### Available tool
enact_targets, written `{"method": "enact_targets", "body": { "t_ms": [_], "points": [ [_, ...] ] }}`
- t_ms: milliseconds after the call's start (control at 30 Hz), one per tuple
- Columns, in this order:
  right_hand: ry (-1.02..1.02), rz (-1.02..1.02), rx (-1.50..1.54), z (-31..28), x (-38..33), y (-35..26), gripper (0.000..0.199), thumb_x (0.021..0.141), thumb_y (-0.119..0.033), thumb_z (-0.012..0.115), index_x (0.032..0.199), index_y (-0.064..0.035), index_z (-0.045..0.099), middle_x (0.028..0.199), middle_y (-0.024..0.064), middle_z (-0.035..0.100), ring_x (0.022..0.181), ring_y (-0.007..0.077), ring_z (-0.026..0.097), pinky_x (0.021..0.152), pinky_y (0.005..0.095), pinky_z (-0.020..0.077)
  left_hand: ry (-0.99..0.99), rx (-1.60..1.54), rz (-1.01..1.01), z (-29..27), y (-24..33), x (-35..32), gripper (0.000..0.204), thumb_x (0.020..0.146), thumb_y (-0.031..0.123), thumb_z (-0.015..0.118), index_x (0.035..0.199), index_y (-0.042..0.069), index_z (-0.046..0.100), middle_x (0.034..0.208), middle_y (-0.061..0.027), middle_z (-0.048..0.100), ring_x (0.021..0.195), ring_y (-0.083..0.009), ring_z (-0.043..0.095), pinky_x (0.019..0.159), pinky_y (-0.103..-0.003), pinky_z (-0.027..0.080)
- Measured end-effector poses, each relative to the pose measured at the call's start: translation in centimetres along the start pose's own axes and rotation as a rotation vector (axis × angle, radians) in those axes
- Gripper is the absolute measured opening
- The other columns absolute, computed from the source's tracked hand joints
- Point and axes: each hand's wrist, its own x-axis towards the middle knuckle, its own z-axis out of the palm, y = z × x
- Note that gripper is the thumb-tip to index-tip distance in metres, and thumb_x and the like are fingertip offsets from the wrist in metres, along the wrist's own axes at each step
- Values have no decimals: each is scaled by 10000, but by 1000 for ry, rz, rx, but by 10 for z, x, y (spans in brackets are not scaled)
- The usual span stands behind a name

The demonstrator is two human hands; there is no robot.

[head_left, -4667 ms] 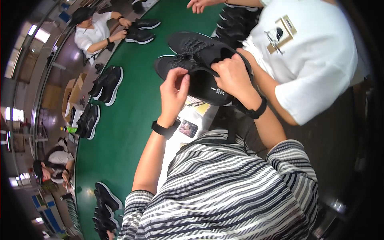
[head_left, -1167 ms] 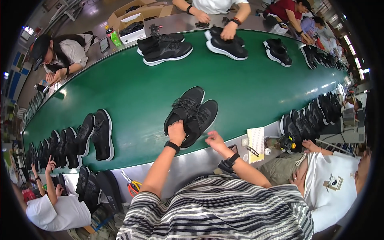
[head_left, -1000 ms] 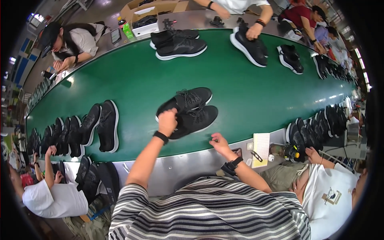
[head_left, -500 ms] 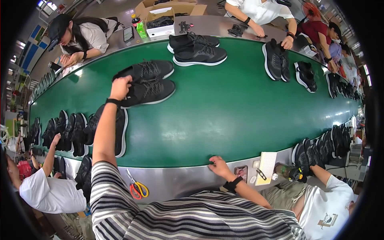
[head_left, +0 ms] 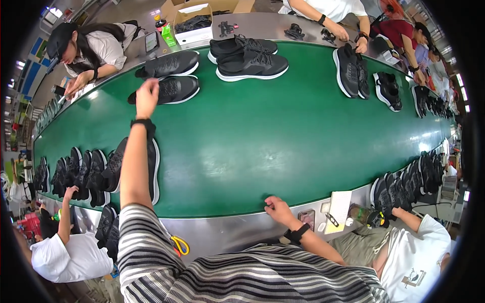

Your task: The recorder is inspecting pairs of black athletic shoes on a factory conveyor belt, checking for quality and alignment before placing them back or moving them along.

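Observation:
Over the heel end of a black shoe [head_left: 177,90] on the green belt is my left hand [head_left: 147,98], its fingers loosely bent and not gripping the shoe. A second black shoe [head_left: 174,64] lies just beyond, parallel to it, with both toes to the right. My right hand [head_left: 278,208] rests at the belt's near edge, fingers curled in, with nothing visible in them. Under my left forearm another pair of black shoes with white soles [head_left: 154,171] is partly hidden.
A green belt [head_left: 242,136] spans the view. Another shoe pair [head_left: 252,64] sits at the far edge. Yellow-handled scissors [head_left: 180,245], a phone [head_left: 306,218] and a notepad [head_left: 339,209] lie on the near metal ledge. Co-workers handle shoes around the belt; shoe rows stand left and right.
The shoe pair my left hand held has moved away and left, and the hand has let go of it. My right hand stays in place. The head view has shifted slightly.

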Motion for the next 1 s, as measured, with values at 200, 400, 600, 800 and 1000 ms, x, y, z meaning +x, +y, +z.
{"method": "enact_targets", "body": {
  "t_ms": [200, 400, 600, 800, 1000],
  "points": [
    [-56, -31, -26, 1, -6, -5, 263, 794, -142, 654, 1024, -35, 587, 935, 128, 642, 807, 249, 637, 745, 356, 513, -144, 138, -134, -47, 15, -162, 212, 827, 92, 625, 1022, 10, 614, 994, -159, 649, 955, -344, 606, 849, -402, 475],
    [-93, -46, -88, 8, -27, -12, 268, 813, -129, 654, 1054, -32, 590, 943, 113, 658, 797, 201, 648, 716, 317, 518, 4, 444, -296, -163, -10, -280, 447, 719, 134, 725, 1121, 34, 558, 1169, -170, 552, 1090, -365, 512, 937, -429, 416],
    [-162, -92, -167, 15, -75, -34, 285, 829, -153, 654, 1071, -27, 575, 931, 109, 651, 819, 187, 642, 749, 315, 513, -234, 795, -541, -221, -58, -316, 1257, 410, 620, 834, 1405, 90, 277, 1366, -246, 397, 1261, -399, 385, 982, -534, 367],
    [-1, -130, -246, 8, -141, 1, 291, 798, -238, 654, 995, -36, 583, 897, 155, 645, 823, 303, 634, 708, 407, 496, -292, 513, -251, -207, -85, -302, 1223, 512, 714, 735, 1453, 154, 188, 1242, -199, 562, 974, -438, 609, 819, -496, 492],
    [-29, 321, -295, 14, -239, 83, 370, 810, -378, 584, 1031, -93, 664, 955, 158, 677, 889, 304, 642, 779, 390, 491, -384, 246, -360, -154, -127, -312, 846, 791, 179, 661, 1464, 314, 166, 1114, -303, 585, 1032, -486, 551, 858, -517, 464]
  ]
}}
